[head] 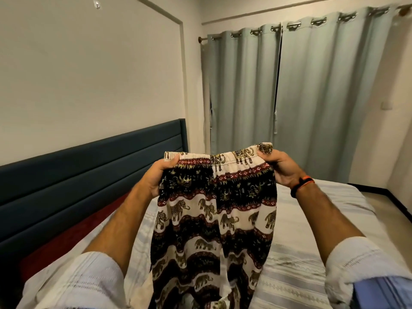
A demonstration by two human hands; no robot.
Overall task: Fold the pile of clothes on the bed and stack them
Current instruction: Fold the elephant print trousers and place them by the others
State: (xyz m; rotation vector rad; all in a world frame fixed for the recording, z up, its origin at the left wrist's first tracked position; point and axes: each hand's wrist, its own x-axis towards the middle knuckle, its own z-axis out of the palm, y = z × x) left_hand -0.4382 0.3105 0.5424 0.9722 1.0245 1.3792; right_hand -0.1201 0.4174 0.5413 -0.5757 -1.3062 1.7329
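Note:
A pair of elephant-print trousers (214,219), black, cream and red, hangs in the air in front of me above the bed (301,275). My left hand (159,175) grips the left end of the elastic waistband. At the waistband's right end my right hand (282,167) pinches the cloth, a dark and orange band on its wrist. The waistband is stretched level between both hands and the legs hang straight down out of the frame. The pile of clothes is hidden from view.
The bed carries a pale striped sheet. A dark blue headboard (89,175) and a red cushion (73,237) run along the left. Grey-green curtains (301,97) hang at the far end. A blue cloth (383,291) shows at the bottom right corner.

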